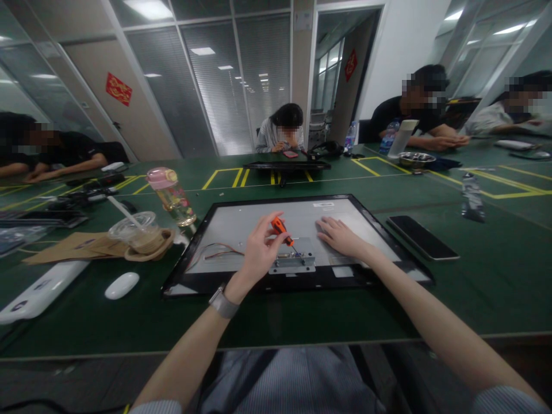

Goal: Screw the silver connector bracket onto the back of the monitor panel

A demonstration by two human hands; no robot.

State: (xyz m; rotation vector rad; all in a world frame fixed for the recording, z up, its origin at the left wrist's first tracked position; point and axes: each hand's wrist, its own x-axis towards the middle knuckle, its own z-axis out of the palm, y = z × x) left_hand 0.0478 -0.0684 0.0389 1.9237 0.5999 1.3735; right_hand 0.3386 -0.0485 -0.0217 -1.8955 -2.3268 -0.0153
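A flat display panel [241, 221] with a black frame lies back-up on the green table in front of me. My left hand [259, 253] is closed round an orange-handled screwdriver [281, 229], whose tip points down at a small metal bracket [293, 263] near the panel's front edge. Thin red and white wires [215, 250] run across the panel to the left of the bracket. My right hand [340, 236] lies flat on the panel's back, fingers spread, just right of the bracket. A watch sits on my left wrist.
A white mouse [122, 285], a plastic cup with a straw [133, 229] and a pink-lidded bottle [172, 196] stand to the left. A dark phone [421, 237] lies to the right. Another panel [287, 165] lies farther back. Several people sit around the table.
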